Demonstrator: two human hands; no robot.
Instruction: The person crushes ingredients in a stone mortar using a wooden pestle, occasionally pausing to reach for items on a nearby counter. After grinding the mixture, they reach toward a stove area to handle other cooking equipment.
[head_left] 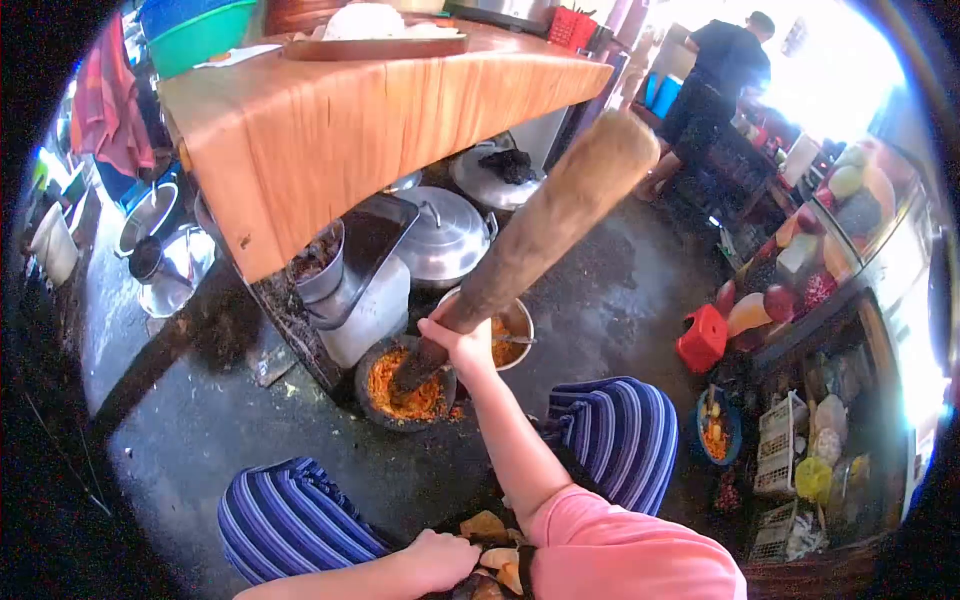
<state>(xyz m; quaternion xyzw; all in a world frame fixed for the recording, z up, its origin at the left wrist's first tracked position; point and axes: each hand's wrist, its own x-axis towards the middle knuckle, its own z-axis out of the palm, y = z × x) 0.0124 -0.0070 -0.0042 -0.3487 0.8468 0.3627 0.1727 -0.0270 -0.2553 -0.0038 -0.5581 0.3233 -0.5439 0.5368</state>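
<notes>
My right hand is wrapped round a long, thick wooden pestle, which tilts up to the right. The pestle's lower end stands in a dark round mortar on the floor, among orange shredded or mashed food. Just behind the hand is a metal bowl of orange food with a spoon-like handle in it. Low in front of my body, my left hand is closed, its fingertips hidden. Beside it are several brown and tan pieces that I cannot identify.
A wooden table overhangs lidded metal pots. A red stool and a blue basin with orange contents stand right, near a glass-fronted cabinet. Another person stands at the back right.
</notes>
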